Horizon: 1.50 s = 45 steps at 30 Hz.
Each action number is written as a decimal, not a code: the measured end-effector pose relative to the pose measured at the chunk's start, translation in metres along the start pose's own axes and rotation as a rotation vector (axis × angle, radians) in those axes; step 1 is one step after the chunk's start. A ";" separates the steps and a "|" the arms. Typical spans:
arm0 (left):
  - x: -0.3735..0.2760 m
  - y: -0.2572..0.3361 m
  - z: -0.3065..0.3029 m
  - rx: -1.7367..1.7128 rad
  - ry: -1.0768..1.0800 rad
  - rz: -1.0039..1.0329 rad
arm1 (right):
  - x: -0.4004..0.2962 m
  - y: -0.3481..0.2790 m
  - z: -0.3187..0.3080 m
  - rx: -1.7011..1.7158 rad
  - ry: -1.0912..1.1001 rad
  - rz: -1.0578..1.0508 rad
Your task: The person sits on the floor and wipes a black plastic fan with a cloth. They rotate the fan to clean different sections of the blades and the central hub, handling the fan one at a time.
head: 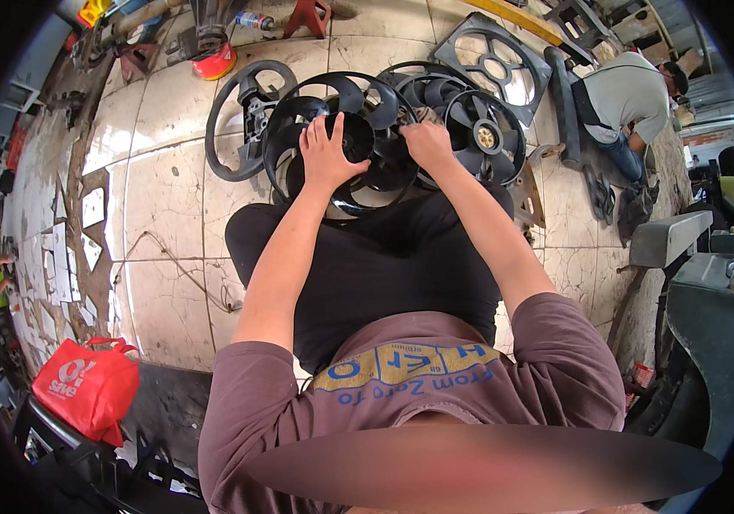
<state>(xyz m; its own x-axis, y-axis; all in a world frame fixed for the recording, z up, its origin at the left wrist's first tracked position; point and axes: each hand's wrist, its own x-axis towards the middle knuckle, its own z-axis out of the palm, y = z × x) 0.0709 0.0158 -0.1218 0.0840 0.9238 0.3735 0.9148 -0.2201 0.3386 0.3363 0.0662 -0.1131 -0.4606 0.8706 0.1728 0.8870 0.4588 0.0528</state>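
Observation:
A glossy black radiator fan wheel (383,115), its blades joined by an outer ring, stands tilted before my crossed legs. My left hand (326,153) lies spread across its hub and blades, thumb and index finger apart. At the ring's right side, my right hand (428,142) is closed on a brownish rag (430,115), which touches the rim. My fingers hide part of the rag. Behind and right of this wheel is another black fan (463,115) with a brass-coloured centre. A bare black steering wheel (216,122) lies just left of the fan wheel.
A square black fan shroud (531,70) and a dark tube (562,106) lie beyond the fans. A red tin (215,64), a spray can (254,20) and a red jack stand (308,18) are farther back. A person (624,96) crouches at right. A red bag (87,389) sits lower left.

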 end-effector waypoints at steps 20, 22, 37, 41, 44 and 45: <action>-0.003 -0.002 0.005 0.022 0.015 0.025 | -0.033 -0.061 -0.003 0.394 0.121 0.134; -0.002 -0.004 0.008 0.028 0.033 0.035 | -0.028 -0.069 0.001 0.495 0.226 0.088; -0.002 -0.007 0.007 0.032 0.020 0.031 | -0.024 -0.028 -0.012 0.278 -0.067 0.153; -0.003 -0.008 0.004 0.031 -0.018 0.020 | -0.018 -0.063 0.003 0.497 0.115 0.146; -0.001 -0.007 0.002 0.017 -0.019 0.036 | -0.035 -0.061 0.014 0.556 0.238 0.085; -0.001 -0.010 0.003 0.020 -0.016 0.033 | -0.038 -0.060 0.010 0.564 0.176 0.073</action>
<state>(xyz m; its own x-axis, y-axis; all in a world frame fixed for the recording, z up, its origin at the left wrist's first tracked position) 0.0632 0.0182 -0.1278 0.1202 0.9210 0.3705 0.9193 -0.2441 0.3086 0.3004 0.0074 -0.1326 -0.3438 0.8832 0.3190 0.7396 0.4640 -0.4875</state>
